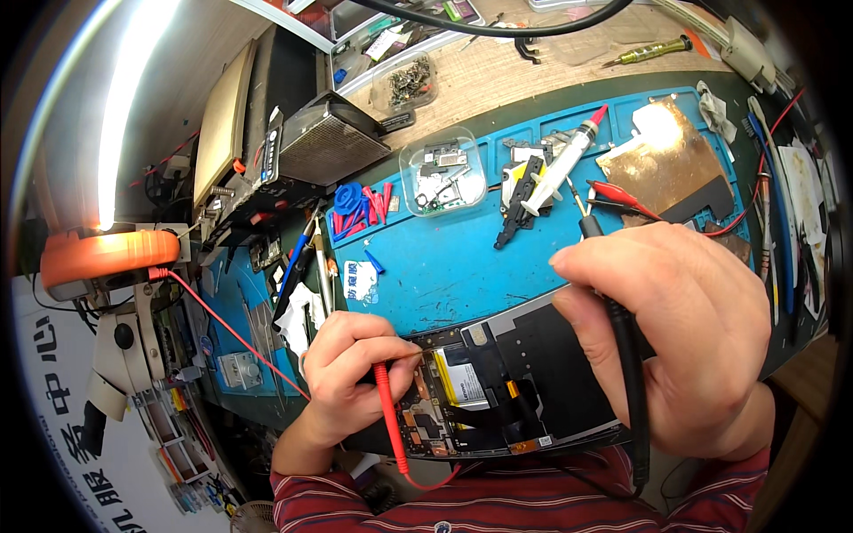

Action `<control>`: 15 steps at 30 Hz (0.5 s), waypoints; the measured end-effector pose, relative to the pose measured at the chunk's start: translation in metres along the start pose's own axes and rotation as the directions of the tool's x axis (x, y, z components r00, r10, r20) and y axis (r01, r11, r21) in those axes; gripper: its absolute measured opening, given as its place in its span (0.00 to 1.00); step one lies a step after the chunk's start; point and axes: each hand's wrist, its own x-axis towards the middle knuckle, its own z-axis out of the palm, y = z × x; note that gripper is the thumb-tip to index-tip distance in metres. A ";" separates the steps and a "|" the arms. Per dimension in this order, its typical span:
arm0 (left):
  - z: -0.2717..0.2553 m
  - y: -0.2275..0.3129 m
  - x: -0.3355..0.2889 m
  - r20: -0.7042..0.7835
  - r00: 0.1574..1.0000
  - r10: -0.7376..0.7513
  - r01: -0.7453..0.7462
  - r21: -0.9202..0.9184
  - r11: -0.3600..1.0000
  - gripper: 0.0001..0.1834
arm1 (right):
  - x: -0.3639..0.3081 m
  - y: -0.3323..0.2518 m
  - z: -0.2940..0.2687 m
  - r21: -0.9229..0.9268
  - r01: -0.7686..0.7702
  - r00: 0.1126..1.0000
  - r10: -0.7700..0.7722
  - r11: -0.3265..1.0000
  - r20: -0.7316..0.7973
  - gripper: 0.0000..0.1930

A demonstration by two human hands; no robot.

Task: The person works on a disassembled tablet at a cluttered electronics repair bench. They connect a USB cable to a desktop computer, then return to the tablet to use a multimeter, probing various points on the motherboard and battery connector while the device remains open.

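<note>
An opened tablet [515, 364], with its battery, circuit board and flex cables exposed, lies along the near edge of the blue mat [418, 275]. My left hand [342, 369] is closed round a red test probe [391, 417] at the tablet's left end. Its fingertips are at the far left corner of the board; the probe's tip cannot be made out. My right hand [675, 329] grips a black test probe [631, 382] above the tablet's right part. Its thin metal tip points away from me, beside a red alligator clip [613, 193], apart from the tablet.
Beyond the tablet are a clear tub of small parts [442, 173], a syringe [564, 160] and a copper-coloured plate [675, 160]. Red and blue caps [360, 209] sit at the mat's left. An orange-rimmed lamp [107, 258] and a black boxy device [324, 138] stand left.
</note>
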 end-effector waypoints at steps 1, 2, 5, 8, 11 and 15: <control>0.000 0.000 0.000 0.000 1.000 0.002 -0.002 0.001 1.000 0.14 | -0.001 0.000 0.001 0.002 -0.001 1.000 0.001 1.000 -0.009 0.13; 0.001 0.000 0.001 -0.001 1.000 0.002 -0.002 0.002 1.000 0.14 | -0.001 0.000 0.001 0.004 -0.006 1.000 0.006 1.000 -0.010 0.13; 0.001 0.000 0.001 0.001 1.000 0.003 -0.003 0.010 1.000 0.13 | -0.001 -0.001 0.001 0.010 -0.018 1.000 0.018 1.000 -0.003 0.13; 0.001 -0.001 0.001 0.014 1.000 0.000 -0.001 0.019 1.000 0.13 | -0.002 -0.001 0.003 0.008 -0.015 1.000 0.015 1.000 -0.017 0.13; 0.000 0.000 0.000 0.018 1.000 -0.011 0.010 0.009 1.000 0.13 | -0.001 -0.001 0.002 0.006 -0.020 1.000 0.020 1.000 -0.013 0.13; -0.001 0.000 0.002 0.032 0.999 -0.008 0.007 0.016 1.000 0.13 | -0.001 -0.001 0.003 0.005 -0.019 1.000 0.019 1.000 -0.015 0.14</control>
